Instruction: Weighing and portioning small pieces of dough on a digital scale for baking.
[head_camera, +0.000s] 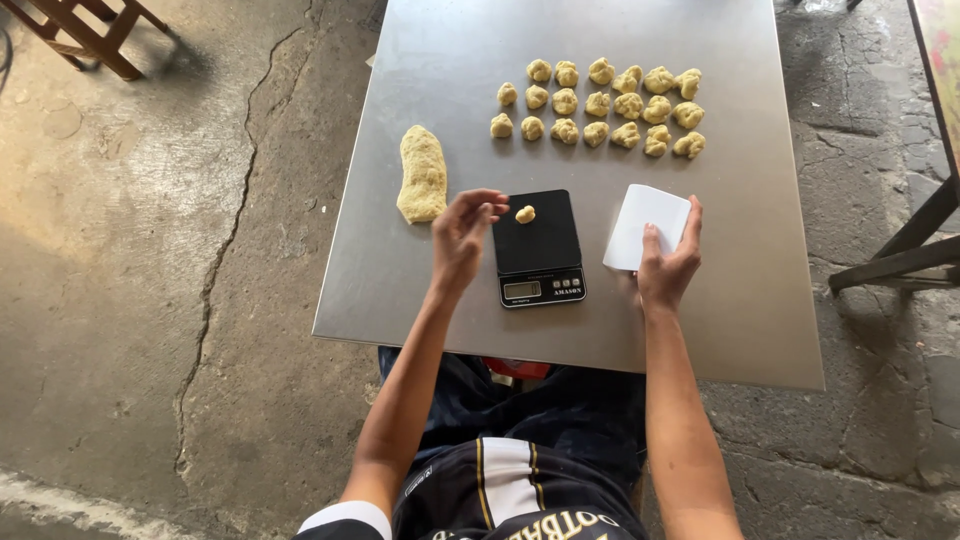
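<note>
L hand (462, 238) hovers w/ curled, empty fingers beside dough bit (525, 213) on scale (537, 245); R hand (668, 262) grips white scraper (646, 226) flat on worktop (450, 60), near portioned rows (600, 104).

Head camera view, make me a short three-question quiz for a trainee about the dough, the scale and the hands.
1. True or false: a small dough piece lies on the black kitchen scale.
2. Which hand holds the white scraper: A left, B right?
3. Fill in: the large dough lump lies on the scale's ___ side in the picture.

Key
1. True; the left hand is open just beside it, not holding it.
2. B; the right hand grips it on the steel table.
3. Left; the rows of portioned dough balls lie beyond the scale.
</note>
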